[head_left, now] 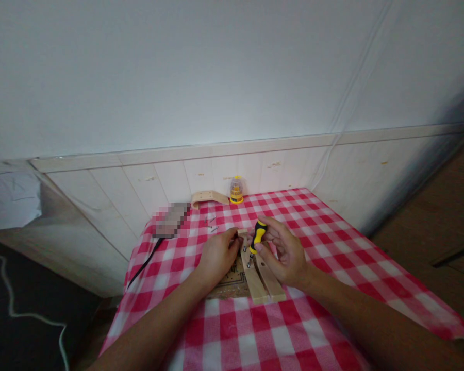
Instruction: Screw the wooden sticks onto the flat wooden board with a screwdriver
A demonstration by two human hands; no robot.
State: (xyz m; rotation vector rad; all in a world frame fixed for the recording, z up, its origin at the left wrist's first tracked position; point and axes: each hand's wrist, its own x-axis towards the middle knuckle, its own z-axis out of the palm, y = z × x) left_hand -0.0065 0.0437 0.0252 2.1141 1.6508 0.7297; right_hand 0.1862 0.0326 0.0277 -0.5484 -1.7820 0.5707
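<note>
My right hand [288, 252] is closed around a short yellow-and-black screwdriver [259, 236]. The shaft points down at a screw in a pale wooden piece [257, 288], its tip at or just above the screw head. A second wooden strip [275, 288] lies alongside, to the right, with a dark hole in it. My left hand [218, 257] grips the wooden piece by its left side near the far end, its fingertips partly hidden. Beneath the wood is a brown board [228, 289] with dark printed markings, partly covered by my left hand.
Several loose screws [212, 224] lie beyond my left hand. At the back stand a curved wooden piece [209, 196] and a clear, yellow-based bit holder [237, 191]. A blurred-out flat object [172, 220] with a black cord lies left on the red-and-white checked tablecloth [313, 330]. A wall [201, 172] rises behind.
</note>
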